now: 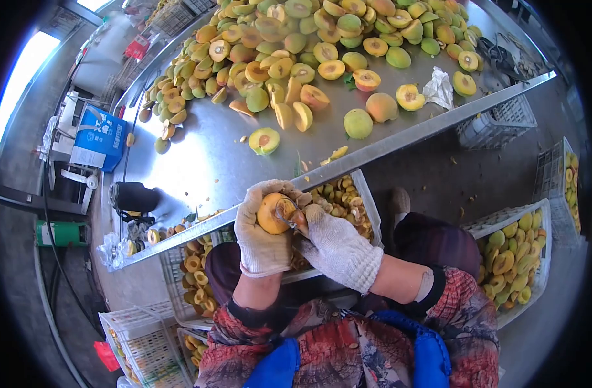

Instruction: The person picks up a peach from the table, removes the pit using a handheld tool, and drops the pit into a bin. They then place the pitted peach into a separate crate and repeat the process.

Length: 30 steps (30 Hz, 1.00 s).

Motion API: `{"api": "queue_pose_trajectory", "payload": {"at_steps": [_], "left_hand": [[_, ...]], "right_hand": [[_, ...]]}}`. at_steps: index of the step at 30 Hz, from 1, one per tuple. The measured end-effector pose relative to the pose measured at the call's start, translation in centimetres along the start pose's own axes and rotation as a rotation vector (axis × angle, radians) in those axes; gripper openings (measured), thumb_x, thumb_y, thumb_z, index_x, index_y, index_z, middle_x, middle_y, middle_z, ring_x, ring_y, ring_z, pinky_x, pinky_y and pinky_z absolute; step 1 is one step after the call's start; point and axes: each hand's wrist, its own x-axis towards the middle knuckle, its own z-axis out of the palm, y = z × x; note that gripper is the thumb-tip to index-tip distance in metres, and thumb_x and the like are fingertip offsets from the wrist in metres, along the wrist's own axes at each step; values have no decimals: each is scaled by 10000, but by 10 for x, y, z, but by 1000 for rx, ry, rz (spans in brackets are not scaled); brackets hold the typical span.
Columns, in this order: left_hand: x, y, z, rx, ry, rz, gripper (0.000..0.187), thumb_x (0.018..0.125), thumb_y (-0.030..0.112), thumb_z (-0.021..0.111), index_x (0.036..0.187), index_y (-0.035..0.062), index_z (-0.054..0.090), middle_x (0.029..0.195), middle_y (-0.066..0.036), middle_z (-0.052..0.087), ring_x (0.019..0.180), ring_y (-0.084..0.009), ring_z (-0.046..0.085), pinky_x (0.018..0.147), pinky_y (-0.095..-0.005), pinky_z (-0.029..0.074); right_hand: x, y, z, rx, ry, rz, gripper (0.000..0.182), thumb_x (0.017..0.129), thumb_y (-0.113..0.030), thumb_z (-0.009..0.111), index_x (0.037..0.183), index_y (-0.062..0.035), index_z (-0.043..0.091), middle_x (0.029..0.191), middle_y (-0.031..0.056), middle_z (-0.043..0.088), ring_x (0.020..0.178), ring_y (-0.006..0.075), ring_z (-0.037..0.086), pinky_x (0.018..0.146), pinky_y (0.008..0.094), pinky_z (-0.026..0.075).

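Observation:
My left hand [265,233], in a whitish work glove, is wrapped round a yellow-orange peach half [271,215] with its cut face up. Gripped in my gloved right hand [338,246] is a small pitting tool [298,222] with a brownish handle. Its metal end meets the peach's middle, where the flesh looks brown and torn; fingers partly cover the tip. Both hands are just off the table's near edge, above a crate [371,210] of peach pieces. Closest to them on the table lies a green-rimmed peach half [264,141].
A large heap of halved peaches [296,45] covers the back of the metal table [205,142]. Its raised rim [425,132] crosses in front of me. Full crates stand right [545,258] and left [147,343]. A blue box [99,137] and black flask [133,196] are at left.

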Motion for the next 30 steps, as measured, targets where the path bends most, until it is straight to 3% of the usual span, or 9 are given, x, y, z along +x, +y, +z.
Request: {"api": "queue_pose_trajectory", "payload": {"at_steps": [4, 13, 16, 19, 25, 28, 30], "left_hand": [[-3, -4, 2, 8, 77, -35, 370, 922, 397, 516, 883, 32, 566, 823, -124, 581, 738, -286, 600, 720, -413, 518], [-6, -13, -3, 228, 120, 123, 374, 928, 416, 506, 891, 46, 546, 798, -110, 564, 692, -241, 577, 676, -372, 513], [-8, -15, -10, 346, 100, 238, 381, 932, 424, 494, 911, 45, 536, 799, -109, 562, 704, -231, 580, 681, -369, 513], [-14, -15, -9, 298, 45, 311, 245, 944, 227, 508, 888, -8, 551, 830, -137, 596, 756, -225, 595, 682, -337, 497], [-13, -13, -12, 320, -37, 223, 265, 927, 247, 535, 866, -9, 561, 812, -146, 612, 723, -220, 593, 671, -325, 492], [-13, -9, -11, 450, -15, 114, 327, 929, 352, 500, 870, 31, 511, 784, -122, 550, 705, -212, 544, 638, -335, 468], [-12, -5, -11, 493, -103, 113, 312, 914, 325, 512, 846, 21, 520, 776, -129, 558, 708, -212, 547, 643, -330, 467]], "right_hand": [[-2, 4, 7, 25, 24, -57, 289, 877, -188, 533, 1107, -21, 480, 914, 243, 595, 834, 414, 594, 691, 487, 485], [-10, 0, 10, 167, 48, -43, 282, 939, -246, 466, 1095, -11, 481, 825, 255, 590, 761, 424, 597, 635, 484, 490], [-12, 4, 17, 177, 174, -215, 282, 958, -263, 446, 1047, 2, 486, 781, 255, 583, 740, 425, 598, 618, 494, 488], [-14, 3, 18, 207, 38, -98, 269, 943, -244, 461, 1028, 10, 493, 770, 245, 585, 713, 425, 601, 606, 489, 492], [-18, 0, 15, 227, -56, 41, 249, 900, -222, 496, 1005, 3, 514, 763, 236, 594, 710, 415, 612, 606, 491, 499], [-18, 5, 16, 185, -68, -63, 240, 886, -213, 505, 1008, -7, 520, 758, 240, 600, 718, 419, 613, 615, 495, 501], [-20, 4, 16, 199, -95, -34, 241, 874, -201, 513, 1026, -13, 520, 765, 241, 603, 722, 421, 612, 619, 496, 503]]}}
